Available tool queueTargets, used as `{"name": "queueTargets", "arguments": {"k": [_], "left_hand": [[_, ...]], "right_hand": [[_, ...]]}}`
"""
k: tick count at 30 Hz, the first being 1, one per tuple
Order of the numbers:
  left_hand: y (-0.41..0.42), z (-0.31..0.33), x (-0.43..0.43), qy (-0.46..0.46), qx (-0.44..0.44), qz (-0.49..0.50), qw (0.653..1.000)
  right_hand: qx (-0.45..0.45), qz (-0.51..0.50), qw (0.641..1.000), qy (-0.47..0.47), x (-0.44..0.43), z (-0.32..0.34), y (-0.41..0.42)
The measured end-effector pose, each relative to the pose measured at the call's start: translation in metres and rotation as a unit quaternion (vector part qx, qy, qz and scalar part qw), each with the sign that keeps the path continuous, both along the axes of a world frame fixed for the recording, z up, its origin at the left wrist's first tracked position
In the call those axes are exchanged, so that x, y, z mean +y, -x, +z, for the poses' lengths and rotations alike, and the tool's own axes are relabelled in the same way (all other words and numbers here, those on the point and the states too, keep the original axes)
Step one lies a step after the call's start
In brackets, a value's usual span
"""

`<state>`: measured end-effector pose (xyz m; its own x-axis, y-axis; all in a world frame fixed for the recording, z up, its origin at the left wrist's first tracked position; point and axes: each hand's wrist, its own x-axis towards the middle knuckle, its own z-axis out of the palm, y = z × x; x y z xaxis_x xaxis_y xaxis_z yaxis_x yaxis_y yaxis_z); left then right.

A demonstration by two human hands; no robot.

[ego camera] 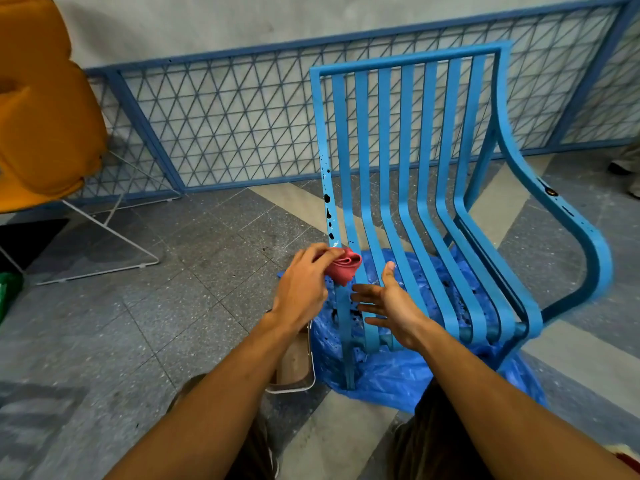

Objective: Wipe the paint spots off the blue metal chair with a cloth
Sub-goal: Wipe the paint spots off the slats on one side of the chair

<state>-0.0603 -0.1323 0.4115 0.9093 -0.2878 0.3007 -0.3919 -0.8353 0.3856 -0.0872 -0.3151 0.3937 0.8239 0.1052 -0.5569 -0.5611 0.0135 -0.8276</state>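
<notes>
Grey, perhaps terrazzo floor (pixel 104 323); mesh fence (pixel 225 116)

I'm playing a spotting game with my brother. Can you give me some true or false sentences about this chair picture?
1. The left hand holds a red cloth. True.
2. The blue chair has no spots on it. False: black spots dot the upright just above the cloth.
3. The right hand holds a brush. False: it is open and holds nothing.
4. A blue plastic sheet lies under the chair. True.
5. The other chair, on the left, is green. False: it is an orange chair.
</notes>
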Motion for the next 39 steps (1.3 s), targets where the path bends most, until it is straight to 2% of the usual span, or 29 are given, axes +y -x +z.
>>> {"name": "queueTargets", "arguments": {"k": [6, 11, 15, 19, 28, 32, 34, 36, 37, 39], "left_hand": [[0.019, -0.025, -0.006, -0.060, -0.034, -0.042, 0.997], [0.040, -0.049, 0.003, -0.112, -0.028, -0.094, 0.989], [0.048, -0.049, 0.003, -0.082, -0.011, -0.084, 0.993], [0.043, -0.038, -0.002, -0.033, -0.036, -0.036, 0.998], [0.063, -0.080, 0.002, -0.081, -0.051, -0.069, 0.993], [0.077, -0.093, -0.002, 0.044, -0.016, -0.011, 0.999], [0.084, -0.095, -0.012, 0.164, 0.018, 0.058, 0.985], [0.089, -0.099, -0.021, 0.290, 0.066, 0.154, 0.942], [0.089, -0.103, -0.025, 0.350, 0.093, 0.201, 0.910], [0.088, -0.116, -0.030, 0.474, 0.155, 0.285, 0.819]], "right_hand": [[-0.010, -0.009, 1.000, -0.006, -0.003, 0.009, -0.009], [-0.001, 0.000, 1.000, -0.001, -0.002, 0.003, -0.006], [0.000, 0.008, 1.000, 0.008, -0.002, 0.001, 0.001], [-0.016, 0.009, 1.000, 0.012, 0.000, 0.003, 0.004], [0.008, 0.023, 0.999, 0.025, -0.004, -0.010, 0.005], [0.004, 0.035, 0.999, 0.032, -0.003, -0.015, 0.011], [0.001, 0.041, 0.998, 0.039, -0.003, -0.018, 0.012], [-0.004, 0.046, 0.998, 0.053, -0.001, -0.022, 0.010], [-0.006, 0.048, 0.997, 0.059, -0.001, -0.024, 0.009], [-0.013, 0.047, 0.996, 0.069, 0.000, -0.030, 0.004]]}}
